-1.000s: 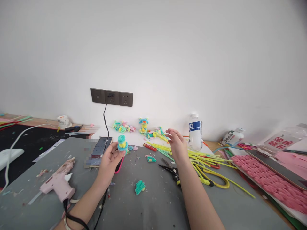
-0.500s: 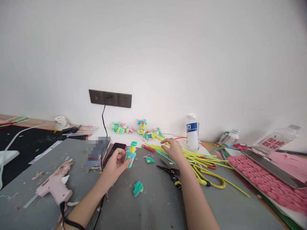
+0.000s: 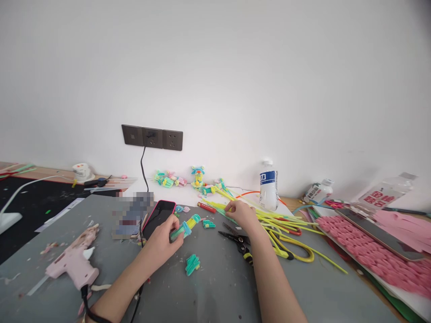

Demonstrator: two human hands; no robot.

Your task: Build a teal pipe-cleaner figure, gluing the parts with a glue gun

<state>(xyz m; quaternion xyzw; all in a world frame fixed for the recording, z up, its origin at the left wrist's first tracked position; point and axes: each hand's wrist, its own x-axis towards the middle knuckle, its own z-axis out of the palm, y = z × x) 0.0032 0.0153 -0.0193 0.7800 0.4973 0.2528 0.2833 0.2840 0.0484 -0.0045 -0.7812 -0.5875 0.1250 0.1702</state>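
My left hand (image 3: 163, 235) is closed around a small craft piece of fuzzy pipe cleaners (image 3: 186, 227), yellow at one end and teal and blue toward my palm. It is tilted, its yellow end pointing right and away. My right hand (image 3: 243, 215) reaches over a loose bundle of yellow and green pipe cleaners (image 3: 279, 220). Its thumb and fingertips are pinched together at the bundle's left end; whatever they grip is hidden. Two teal pipe-cleaner pieces, one nearer (image 3: 192, 264) and one farther (image 3: 208, 224), lie between my hands.
Black pliers (image 3: 239, 242) lie beside my right forearm, near yellow-handled scissors (image 3: 305, 251). A pink glue gun (image 3: 74, 267) with a black cord rests at left. A phone (image 3: 160, 214), a red marker-like stick (image 3: 206, 207) and finished figures (image 3: 198, 176) sit farther back. A bottle (image 3: 268, 188) stands right.
My left hand has tipped the craft piece from upright to slanting rightward and lowered it slightly. My right hand's spread fingers have come down and closed at the pipe cleaners.
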